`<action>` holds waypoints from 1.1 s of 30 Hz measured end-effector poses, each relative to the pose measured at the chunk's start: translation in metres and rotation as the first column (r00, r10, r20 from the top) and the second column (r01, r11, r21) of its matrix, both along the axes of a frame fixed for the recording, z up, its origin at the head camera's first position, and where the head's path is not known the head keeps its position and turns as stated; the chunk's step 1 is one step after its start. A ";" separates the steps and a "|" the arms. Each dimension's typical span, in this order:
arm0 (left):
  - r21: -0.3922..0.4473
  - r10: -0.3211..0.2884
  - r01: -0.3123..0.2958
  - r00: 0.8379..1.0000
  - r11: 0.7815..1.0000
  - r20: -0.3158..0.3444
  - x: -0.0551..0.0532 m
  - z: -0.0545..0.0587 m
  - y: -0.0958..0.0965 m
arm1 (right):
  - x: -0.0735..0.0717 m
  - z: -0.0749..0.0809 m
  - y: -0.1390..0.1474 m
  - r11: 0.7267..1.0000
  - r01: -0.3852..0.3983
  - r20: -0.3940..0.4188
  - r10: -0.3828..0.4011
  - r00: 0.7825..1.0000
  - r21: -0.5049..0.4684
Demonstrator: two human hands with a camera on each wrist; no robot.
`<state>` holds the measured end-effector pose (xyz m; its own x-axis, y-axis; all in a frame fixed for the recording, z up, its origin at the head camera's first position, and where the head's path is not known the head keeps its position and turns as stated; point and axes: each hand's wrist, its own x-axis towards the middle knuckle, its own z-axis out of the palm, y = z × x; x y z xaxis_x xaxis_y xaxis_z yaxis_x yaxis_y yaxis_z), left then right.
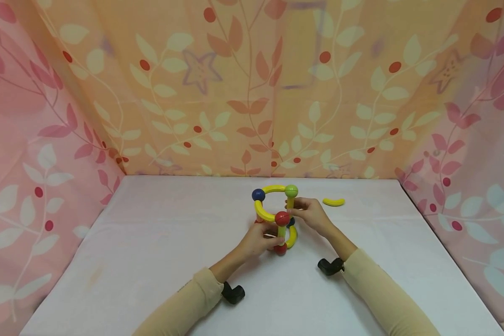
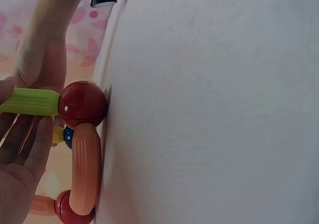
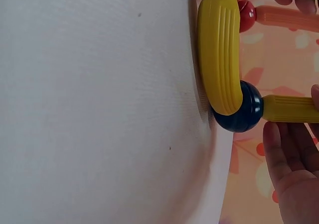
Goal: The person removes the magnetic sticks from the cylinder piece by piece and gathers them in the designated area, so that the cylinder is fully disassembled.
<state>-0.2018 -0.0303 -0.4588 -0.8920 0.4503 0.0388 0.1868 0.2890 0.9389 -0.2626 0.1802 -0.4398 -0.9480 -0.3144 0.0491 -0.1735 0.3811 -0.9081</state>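
A toy frame of coloured balls and rods stands on the white table (image 1: 151, 242). Its top has a blue ball (image 1: 258, 194), a yellow curved rod (image 1: 274, 189), a green ball (image 1: 291, 190) and a red ball (image 1: 282, 218). My left hand (image 1: 258, 240) pinches the lime-green upright rod (image 2: 30, 102) that rises from a bottom red ball (image 2: 83, 104). An orange curved rod (image 2: 85, 169) lies on the table beside it. My right hand (image 1: 310, 213) holds the yellow upright rod (image 3: 291, 108) set in a dark blue ball (image 3: 241, 112), which meets a yellow curved rod (image 3: 219, 50).
A loose yellow curved rod (image 1: 333, 201) lies on the table to the right of the frame. Pink and orange leaf-patterned curtains (image 1: 235, 93) close off the back and both sides. Black wrist cameras (image 1: 233, 293) sit at both sleeves.
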 end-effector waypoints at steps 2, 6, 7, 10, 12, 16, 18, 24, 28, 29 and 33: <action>0.000 -0.002 0.002 1.000 1.000 0.003 0.000 -0.001 0.000 | -0.004 -0.008 0.003 1.000 0.010 -0.014 -0.010 1.000 0.008; 0.015 -0.010 0.010 1.000 1.000 0.016 0.001 -0.004 -0.002 | 0.000 -0.006 0.008 0.998 0.045 -0.041 -0.043 0.998 0.046; 0.020 -0.010 0.009 1.000 1.000 0.020 0.001 -0.004 -0.004 | 0.002 -0.003 0.009 0.997 0.061 -0.047 -0.058 0.997 0.057; 0.028 0.005 -0.006 1.000 1.000 0.022 0.003 -0.003 -0.009 | 0.012 0.006 0.013 0.993 0.093 -0.076 -0.087 0.993 0.079; 0.037 0.031 -0.031 0.999 0.999 0.026 0.004 -0.001 -0.014 | 0.018 0.011 0.016 0.991 0.113 -0.101 -0.105 0.989 0.074; 0.071 0.091 -0.094 0.995 0.993 0.043 0.005 0.006 -0.024 | 0.029 0.021 0.021 0.991 0.124 -0.143 -0.116 0.983 0.049; 0.095 0.115 -0.122 0.991 0.988 0.073 0.005 0.010 -0.029 | 0.035 0.025 0.022 0.992 0.121 -0.150 -0.115 0.982 0.029; 0.271 0.143 -0.230 0.941 0.935 0.306 0.005 0.024 -0.041 | 0.050 0.034 0.016 0.999 0.045 -0.172 -0.049 0.984 -0.029; 0.332 0.145 -0.311 0.885 0.891 0.443 0.005 0.030 -0.043 | 0.056 0.038 0.008 0.997 -0.040 -0.215 0.024 0.976 -0.070; 0.339 0.143 -0.324 0.874 0.883 0.464 0.006 0.031 -0.043 | 0.056 0.039 0.006 0.995 -0.062 -0.222 0.043 0.974 -0.076; 0.376 0.130 -0.371 0.836 0.849 0.533 0.006 0.036 -0.040 | 0.059 0.040 -0.002 0.991 -0.113 -0.226 0.095 0.969 -0.067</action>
